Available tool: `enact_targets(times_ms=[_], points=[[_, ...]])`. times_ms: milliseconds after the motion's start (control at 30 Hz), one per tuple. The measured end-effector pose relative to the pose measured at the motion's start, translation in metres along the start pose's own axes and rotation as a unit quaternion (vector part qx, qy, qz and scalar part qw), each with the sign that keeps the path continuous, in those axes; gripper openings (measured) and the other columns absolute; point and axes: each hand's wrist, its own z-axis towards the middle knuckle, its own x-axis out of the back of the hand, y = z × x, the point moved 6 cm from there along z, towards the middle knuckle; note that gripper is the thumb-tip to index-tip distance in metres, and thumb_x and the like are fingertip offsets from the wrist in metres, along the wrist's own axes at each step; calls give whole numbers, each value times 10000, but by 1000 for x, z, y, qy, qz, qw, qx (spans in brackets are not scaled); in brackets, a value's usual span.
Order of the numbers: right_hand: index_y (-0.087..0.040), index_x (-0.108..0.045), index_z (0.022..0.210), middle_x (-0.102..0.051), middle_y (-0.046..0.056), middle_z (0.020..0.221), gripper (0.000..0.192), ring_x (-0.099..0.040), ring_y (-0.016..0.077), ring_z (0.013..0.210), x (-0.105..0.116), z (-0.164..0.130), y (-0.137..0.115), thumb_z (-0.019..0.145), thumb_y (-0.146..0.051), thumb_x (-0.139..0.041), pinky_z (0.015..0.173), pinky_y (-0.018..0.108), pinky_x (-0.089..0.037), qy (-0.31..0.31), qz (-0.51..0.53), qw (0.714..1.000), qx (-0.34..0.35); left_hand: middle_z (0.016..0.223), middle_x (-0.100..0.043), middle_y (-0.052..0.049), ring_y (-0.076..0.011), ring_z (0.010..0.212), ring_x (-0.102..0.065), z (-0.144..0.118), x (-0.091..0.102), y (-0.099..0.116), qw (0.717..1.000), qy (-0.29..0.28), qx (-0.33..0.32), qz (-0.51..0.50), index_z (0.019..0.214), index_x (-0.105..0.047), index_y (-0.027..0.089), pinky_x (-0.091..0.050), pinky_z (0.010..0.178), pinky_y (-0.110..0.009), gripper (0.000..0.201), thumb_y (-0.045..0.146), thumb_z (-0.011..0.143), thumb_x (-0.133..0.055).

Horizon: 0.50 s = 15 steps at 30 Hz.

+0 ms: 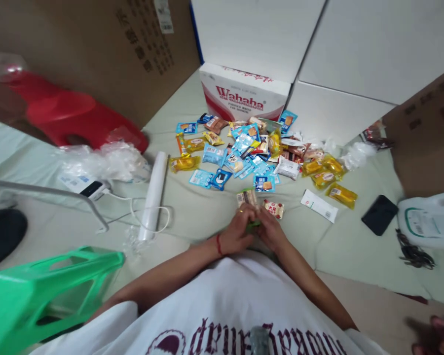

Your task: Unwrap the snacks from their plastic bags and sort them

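Holding a small snack packet (247, 198) between both hands, you've got your left hand (237, 232) and right hand (269, 230) pressed together right in front of your shirt, each grip curled closed on the packet, with something green (252, 225) showing between them. Just right of it a red-and-white packet (274, 209) lies on the pale green sheet (192, 207). Farther off sits the snack pile (251, 153), the Wahaha box (244, 93) behind it, and a black phone (379, 214) off right.
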Motion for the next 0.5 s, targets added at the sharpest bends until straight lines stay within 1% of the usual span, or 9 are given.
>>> enact_targets(times_ms=[67,133,200,267,333,367,400,433,500], points=[[-262,-668,1082,-731,53,1057,493,-673,266,1030,2,-4,-8,835,-688,-646,850,373,-566,-9,-38,999,15,1175,-535,-116,-266,1140,-549,2,8,-2,995,34,27,-86,1044,-450,244,-509,963,-433,298,294,775,-565],[-259,-687,1159,-737,51,1134,469,-658,276,1111,15,-11,-25,877,-630,-641,944,393,-547,0,-85,995,45,1252,-518,-120,-267,1208,-554,2,18,-3,991,62,51,-110,1123,-449,256,-528,976,-427,318,348,831,-534],[-259,-682,1251,-721,56,1243,461,-639,282,1182,54,-18,-53,905,-561,-647,1022,407,-516,59,-129,987,75,1317,-508,-120,-269,1248,-556,-4,33,-7,990,93,64,-83,1162,-481,266,-547,976,-424,307,343,866,-513],[-260,-665,1305,-700,70,1305,484,-632,280,1207,127,-20,-90,892,-512,-683,1034,407,-514,181,-157,964,112,1337,-510,-112,-279,1262,-551,-16,54,-19,986,144,81,-8,1118,-529,271,-548,992,-445,245,293,874,-526],[-245,-662,1273,-696,84,1289,479,-651,271,1178,223,-18,-132,857,-476,-715,982,393,-545,326,-138,919,174,1274,-545,-106,-296,1204,-571,-35,77,-40,971,198,109,81,1074,-543,267,-552,960,-477,202,291,873,-554],[-243,-657,1241,-704,76,1246,448,-676,256,1121,273,-14,-148,847,-449,-708,916,379,-572,398,-120,892,177,1223,-571,-98,-302,1156,-585,-45,85,-51,962,212,118,129,1040,-542,266,-552,935,-493,168,311,879,-561],[-241,-655,1196,-713,61,1178,384,-698,229,1041,322,-9,-159,856,-416,-684,838,347,-587,476,-123,859,145,1160,-598,-90,-306,1099,-599,-55,92,-61,950,224,125,177,1017,-534,264,-548,913,-509,152,335,886,-559],[-240,-652,1140,-716,44,1092,313,-709,200,948,366,-3,-168,870,-398,-656,761,310,-586,556,-148,813,89,1107,-619,-86,-309,1063,-606,-63,96,-71,940,223,136,220,1019,-534,258,-548,893,-509,157,352,894,-557],[-209,-634,1102,-693,74,1014,237,-697,206,889,427,20,-182,912,-344,-588,682,307,-562,619,-177,764,47,1060,-652,-99,-314,1033,-619,-75,96,-85,923,210,136,292,1011,-545,232,-549,863,-486,164,365,914,-547]])
